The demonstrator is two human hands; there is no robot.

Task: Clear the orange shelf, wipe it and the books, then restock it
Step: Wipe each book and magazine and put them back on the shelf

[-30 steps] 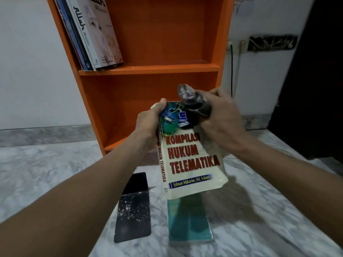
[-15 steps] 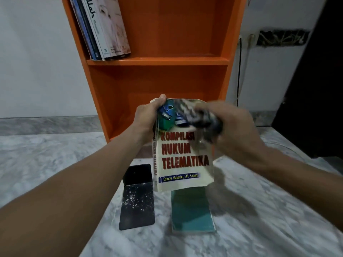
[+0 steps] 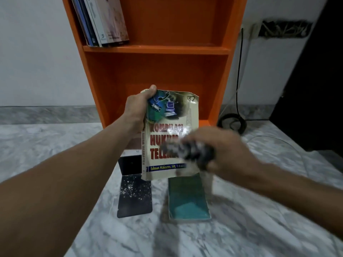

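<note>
My left hand grips the top left corner of a cream paperback with red title letters, held upright in front of the orange shelf. My right hand, blurred by motion, holds a dark crumpled cloth against the lower half of the cover. The shelf's lower compartment holds nothing. Several books lean at the left of the upper compartment. On the marble floor below lie a black book with white specks and a teal book.
The floor is grey-white marble. A coiled black cable lies right of the shelf, running up the white wall to a socket. A dark doorway or panel stands at the far right.
My right hand has swept the cloth down the cover from the top picture to the lower title area. The view has tilted down, so the shelf sits higher in frame.
</note>
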